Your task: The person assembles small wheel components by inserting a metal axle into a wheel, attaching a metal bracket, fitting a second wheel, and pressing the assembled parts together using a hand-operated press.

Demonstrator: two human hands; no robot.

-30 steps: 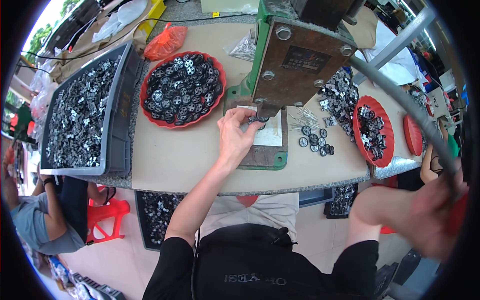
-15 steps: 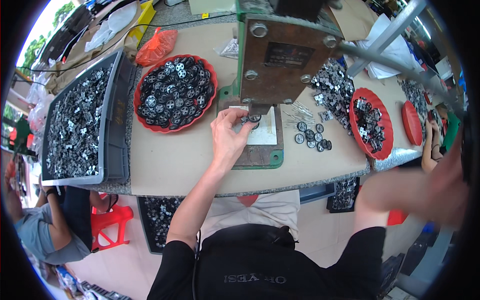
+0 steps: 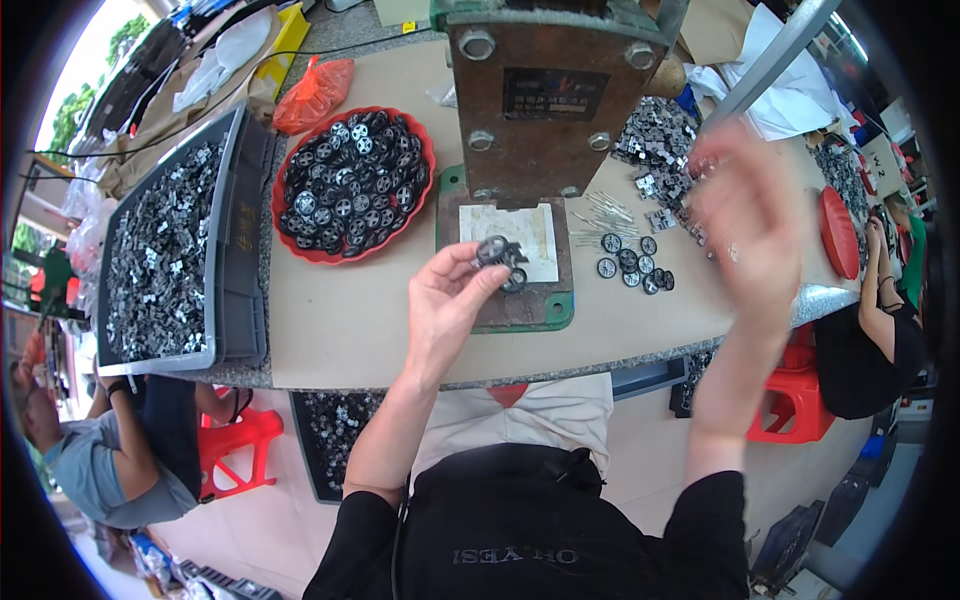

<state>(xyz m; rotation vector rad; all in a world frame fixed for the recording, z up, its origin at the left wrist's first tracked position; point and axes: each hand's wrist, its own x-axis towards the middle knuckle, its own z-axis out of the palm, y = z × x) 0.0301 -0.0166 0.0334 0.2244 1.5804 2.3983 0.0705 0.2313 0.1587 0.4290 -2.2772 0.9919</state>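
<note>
My left hand (image 3: 436, 312) pinches a small wheel-and-axle assembly (image 3: 503, 262), two black wheels with a dark part between them, just in front of the press (image 3: 530, 115). Behind it lies the pale plate (image 3: 540, 245) on the green press base. My right hand (image 3: 748, 205) is smeared by motion over the right of the table, so its fingers cannot be read. It hides the spot where a red dish stood. Nearer the press are several loose wheels (image 3: 628, 261), thin metal pins (image 3: 606, 212) and a pile of small dark parts (image 3: 652, 140).
On the left, a red scalloped dish (image 3: 300, 243) full of wheels stands beside a grey bin (image 3: 235, 250) of small dark parts. An orange bag (image 3: 314, 95) lies behind them. Another red dish (image 3: 838, 235) is at the far right. People sit on both sides.
My left hand has drawn the wheel assembly out from under the press ram, toward me. My right hand has swung from the far right, by the press lever, in over the table.
</note>
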